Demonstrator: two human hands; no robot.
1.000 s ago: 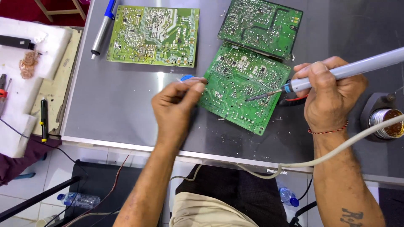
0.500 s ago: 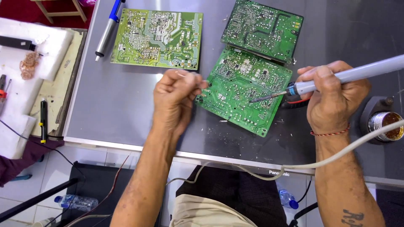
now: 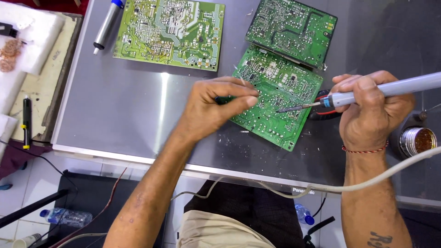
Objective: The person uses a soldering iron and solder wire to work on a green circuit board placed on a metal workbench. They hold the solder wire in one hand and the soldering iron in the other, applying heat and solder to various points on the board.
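Observation:
A green circuit board (image 3: pixel 280 98) lies tilted on the grey metal table (image 3: pixel 124 115). My left hand (image 3: pixel 216 103) rests on the board's left edge, thumb and fingers pinched on a thin wire whose tip pokes up above the fingers. My right hand (image 3: pixel 372 112) grips a grey soldering iron (image 3: pixel 367 94) like a pen. Its dark tip touches the middle of the board. The iron's pale cord (image 3: pixel 367 183) loops down across the table's front edge.
Two more green boards lie behind: a light one (image 3: pixel 170 32) at the back left, a dark one (image 3: pixel 291 30) at the back. A desoldering pump (image 3: pixel 106 25) lies at top left. A round brass tip cleaner (image 3: pixel 416 140) sits at right. A side bench (image 3: pixel 27 69) holds tools.
The view has shifted slightly. My left hand has curled and settled onto the board's left edge. The iron's tip stays on the board's middle.

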